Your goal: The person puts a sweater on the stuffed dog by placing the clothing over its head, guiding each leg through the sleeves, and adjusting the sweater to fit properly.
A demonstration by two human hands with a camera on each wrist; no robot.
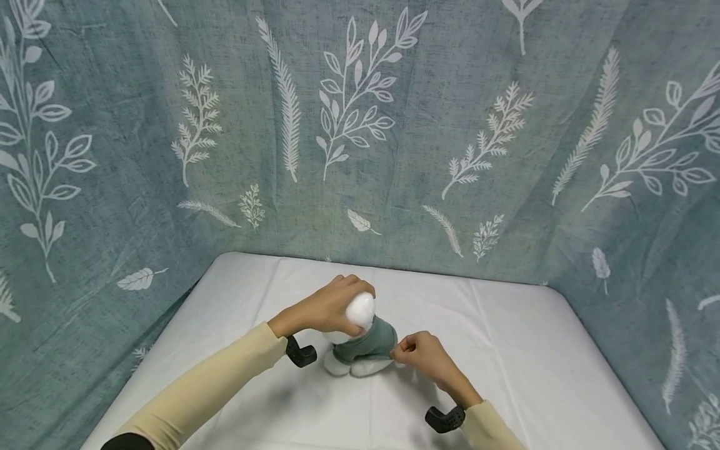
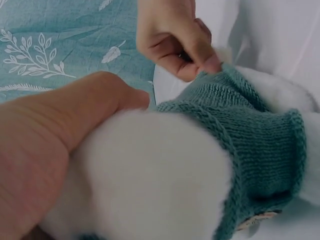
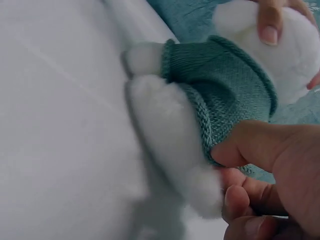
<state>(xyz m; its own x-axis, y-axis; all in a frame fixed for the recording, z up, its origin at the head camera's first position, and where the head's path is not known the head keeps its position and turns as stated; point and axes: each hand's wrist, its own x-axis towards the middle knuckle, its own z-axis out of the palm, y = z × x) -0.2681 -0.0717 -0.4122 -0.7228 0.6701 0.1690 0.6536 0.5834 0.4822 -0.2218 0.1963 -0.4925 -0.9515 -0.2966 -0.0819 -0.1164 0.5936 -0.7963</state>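
Observation:
A white fluffy plush toy wears a knitted green garment on the white surface. My left hand grips the toy's white upper end, its thumb and fingers spread round it. At the garment's lower right edge, my right hand pinches the rolled knit hem between thumb and forefinger. The right wrist view shows that hem drawn out beside a white leg, with the other fingers curled below. A small light tag or patch shows at the garment's underside in the left wrist view. The toy's face is hidden.
A white padded table surface lies beneath the toy. Teal cloth printed with white leaves stands behind it and along both sides. Dark wrist cameras sit on both wrists, below cream sleeves.

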